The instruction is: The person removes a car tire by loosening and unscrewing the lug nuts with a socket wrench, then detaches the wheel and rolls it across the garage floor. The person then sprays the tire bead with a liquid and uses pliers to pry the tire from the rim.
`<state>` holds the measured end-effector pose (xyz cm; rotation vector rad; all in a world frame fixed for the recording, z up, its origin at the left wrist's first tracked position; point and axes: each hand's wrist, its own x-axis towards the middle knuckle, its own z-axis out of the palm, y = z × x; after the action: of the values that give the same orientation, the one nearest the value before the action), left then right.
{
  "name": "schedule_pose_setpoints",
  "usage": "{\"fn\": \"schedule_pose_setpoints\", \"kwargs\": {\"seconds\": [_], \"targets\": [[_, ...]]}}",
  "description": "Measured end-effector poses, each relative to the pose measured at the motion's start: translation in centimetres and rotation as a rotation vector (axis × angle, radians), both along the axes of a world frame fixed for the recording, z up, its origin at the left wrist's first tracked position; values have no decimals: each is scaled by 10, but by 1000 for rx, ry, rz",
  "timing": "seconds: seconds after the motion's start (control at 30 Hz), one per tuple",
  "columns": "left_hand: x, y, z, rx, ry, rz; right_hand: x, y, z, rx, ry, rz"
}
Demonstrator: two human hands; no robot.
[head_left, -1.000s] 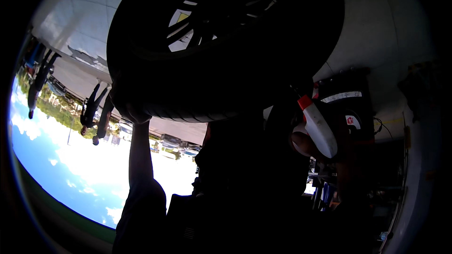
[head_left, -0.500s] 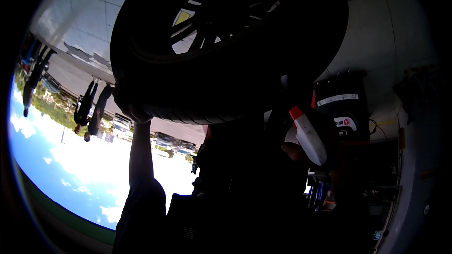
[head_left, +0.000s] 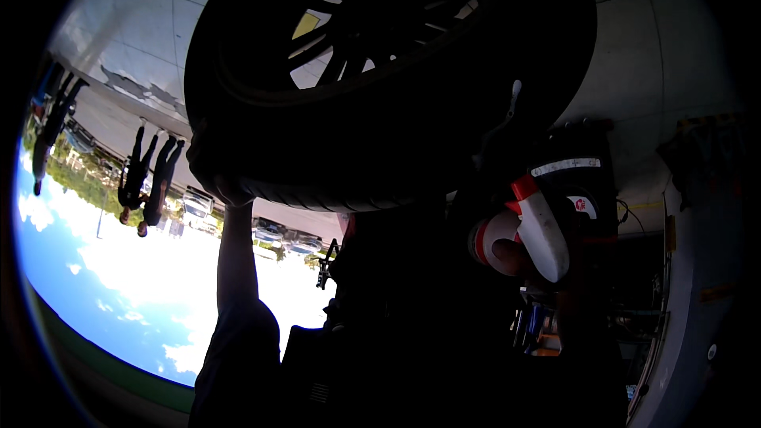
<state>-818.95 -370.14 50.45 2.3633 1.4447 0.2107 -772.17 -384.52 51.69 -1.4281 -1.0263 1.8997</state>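
Observation:
A dark wheel, a tire on a many-spoked rim, fills the upper middle of the view, mostly in deep shadow. My left hand grips its lower left edge, where the tread shows; the fingers are hard to make out in the dark. To the right of the wheel, my right hand is closed on a spray bottle with a white head and red nozzle, which points up toward the tire. A small pale streak shows against the tire above the nozzle; I cannot tell what it is.
Behind the bottle stands a dark equipment case with a white stripe. Shelving with items is at lower right, by a grey wall. Several people, appearing upside down, stand at far left near parked cars.
My right hand and the spray bottle have shifted slightly to the right, and more of the bottle's body shows. The pale streak sits higher and farther right. My left hand stays on the wheel.

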Motion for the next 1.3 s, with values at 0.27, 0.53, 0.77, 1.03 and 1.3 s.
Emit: {"fn": "schedule_pose_setpoints", "kwargs": {"seconds": [0.27,0.53,0.77,1.03,1.3], "targets": [[-32,-14,-2,7,-4,-46,-5,-16,1,-15,-157,-68],[-28,-10,-7,1,-6,-26,-2,2,8,111,-236,38],[-29,-9,-6,14,12,-11,-3,1,6,114,-252,88],[-29,-10,-3,3,18,-6,-1,4,5,101,-284,164],[-31,-13,-1,-2,25,3,-4,3,2,122,-212,-13]]}}
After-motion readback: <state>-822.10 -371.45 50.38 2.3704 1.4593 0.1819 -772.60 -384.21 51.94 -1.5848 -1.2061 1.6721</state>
